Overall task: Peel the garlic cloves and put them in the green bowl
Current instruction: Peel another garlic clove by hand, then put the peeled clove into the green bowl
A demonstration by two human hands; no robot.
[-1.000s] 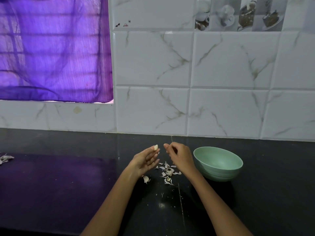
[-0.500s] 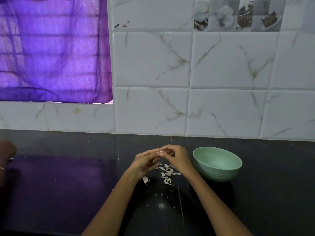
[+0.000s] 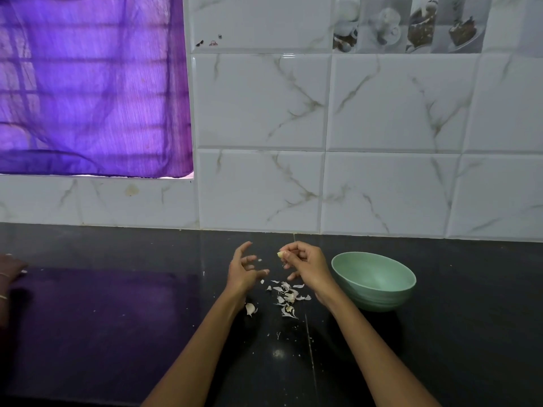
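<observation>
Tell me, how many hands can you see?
3. The left hand hovers open over the peels, the right hand pinches a garlic clove beside the green bowl, and another person's hand shows at the far left edge.

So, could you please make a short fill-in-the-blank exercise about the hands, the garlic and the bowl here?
1. The garlic clove is pinched by the ____ hand.
2. The left hand holds ____.
3. The green bowl stands on the ____ side of the peel scraps.
4. The countertop is ____ in colour.

Missing words: right; nothing; right; black
</observation>
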